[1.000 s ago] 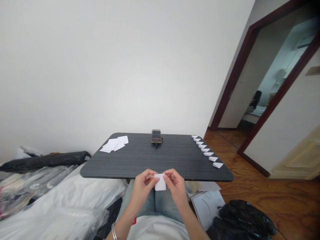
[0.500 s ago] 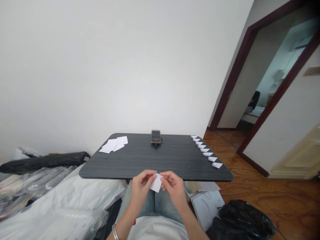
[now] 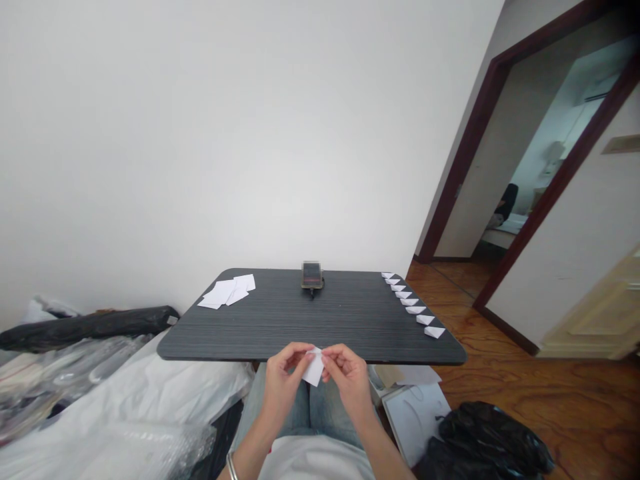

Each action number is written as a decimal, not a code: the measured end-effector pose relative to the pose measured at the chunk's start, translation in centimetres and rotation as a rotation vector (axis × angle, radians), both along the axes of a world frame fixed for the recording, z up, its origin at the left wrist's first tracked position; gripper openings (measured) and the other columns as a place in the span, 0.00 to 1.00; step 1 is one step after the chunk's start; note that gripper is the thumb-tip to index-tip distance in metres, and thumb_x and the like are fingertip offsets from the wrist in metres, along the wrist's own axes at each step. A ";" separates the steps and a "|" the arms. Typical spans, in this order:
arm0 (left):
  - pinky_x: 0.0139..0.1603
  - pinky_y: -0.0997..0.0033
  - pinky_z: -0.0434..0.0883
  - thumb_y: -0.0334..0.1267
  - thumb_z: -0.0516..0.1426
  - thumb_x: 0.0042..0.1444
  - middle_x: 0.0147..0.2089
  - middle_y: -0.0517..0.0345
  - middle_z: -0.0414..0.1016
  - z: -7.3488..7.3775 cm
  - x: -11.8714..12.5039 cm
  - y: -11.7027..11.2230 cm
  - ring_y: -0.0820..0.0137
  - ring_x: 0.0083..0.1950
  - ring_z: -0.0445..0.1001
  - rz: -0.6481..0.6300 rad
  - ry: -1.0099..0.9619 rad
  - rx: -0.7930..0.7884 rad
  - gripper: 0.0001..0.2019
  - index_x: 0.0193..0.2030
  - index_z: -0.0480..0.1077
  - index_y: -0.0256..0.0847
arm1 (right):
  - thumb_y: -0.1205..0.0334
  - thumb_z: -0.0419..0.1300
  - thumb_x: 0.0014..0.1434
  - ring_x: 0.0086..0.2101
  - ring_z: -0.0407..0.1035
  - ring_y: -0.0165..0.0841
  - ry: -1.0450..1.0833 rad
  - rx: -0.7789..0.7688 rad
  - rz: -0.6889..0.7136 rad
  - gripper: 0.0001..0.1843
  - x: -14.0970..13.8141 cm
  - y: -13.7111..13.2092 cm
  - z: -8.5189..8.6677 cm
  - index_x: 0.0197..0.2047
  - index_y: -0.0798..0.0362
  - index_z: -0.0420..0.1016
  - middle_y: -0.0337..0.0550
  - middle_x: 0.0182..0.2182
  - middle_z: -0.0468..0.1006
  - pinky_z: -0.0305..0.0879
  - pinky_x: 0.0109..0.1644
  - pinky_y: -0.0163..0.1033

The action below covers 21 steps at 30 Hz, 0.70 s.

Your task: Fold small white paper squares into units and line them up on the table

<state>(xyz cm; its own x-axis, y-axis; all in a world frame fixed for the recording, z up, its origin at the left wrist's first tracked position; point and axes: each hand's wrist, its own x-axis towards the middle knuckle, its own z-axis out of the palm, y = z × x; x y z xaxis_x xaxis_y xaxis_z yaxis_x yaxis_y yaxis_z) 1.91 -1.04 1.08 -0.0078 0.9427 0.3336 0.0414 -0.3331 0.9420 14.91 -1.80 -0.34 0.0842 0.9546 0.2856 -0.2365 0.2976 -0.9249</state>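
A small piece of white paper (image 3: 313, 371) is held up between both hands, just in front of the near edge of the dark table (image 3: 300, 327). My left hand (image 3: 286, 375) pinches its left side between thumb and fingers. On the other side, my right hand (image 3: 346, 372) grips the upper right edge the same way. Whether the paper has a fold in it is hard to make out. Loose white sheets (image 3: 227, 291) overlap at the table's left. Several folded white paper pieces (image 3: 415, 310) form a row along the right edge.
A small dark device on a stand (image 3: 312, 275) with a cable is at the table's back middle. Plastic-wrapped goods (image 3: 125, 400) lie to the left. A white paper bag (image 3: 417, 417) and a black plastic bag (image 3: 490, 440) lie on the right. A doorway (image 3: 500, 160) opens beyond.
The paper and both hands have shifted very slightly, with the paper tilted a little differently. Both hands keep their hold on it, and the view has moved a touch.
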 end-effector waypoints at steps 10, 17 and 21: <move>0.23 0.76 0.67 0.39 0.59 0.49 0.24 0.57 0.73 0.4 0.1 -0.1 0.72 0.24 0.69 -0.120 -0.028 -0.038 0.07 0.29 0.74 0.36 | 0.53 0.63 0.51 0.19 0.65 0.27 0.021 0.015 -0.013 0.12 0.1 0.1 0.2 0.29 0.54 0.71 0.36 0.19 0.71 0.63 0.23 0.32; 0.25 0.77 0.66 0.34 0.56 0.52 0.30 0.55 0.75 0.3 -0.4 0.0 0.71 0.26 0.70 -0.103 0.096 0.085 0.07 0.28 0.74 0.38 | 0.46 0.62 0.49 0.16 0.65 0.26 0.100 -0.150 0.131 0.19 0.5 0.7 0.1 0.24 0.56 0.71 0.38 0.17 0.72 0.64 0.19 0.30; 0.29 0.76 0.66 0.32 0.54 0.54 0.31 0.55 0.76 0.2 -0.8 0.1 0.70 0.28 0.71 -0.112 0.242 0.136 0.08 0.29 0.75 0.39 | 0.48 0.64 0.47 0.13 0.63 0.24 0.081 -0.226 0.204 0.20 1.0 1.2 -0.4 0.20 0.57 0.69 0.38 0.14 0.73 0.61 0.16 0.27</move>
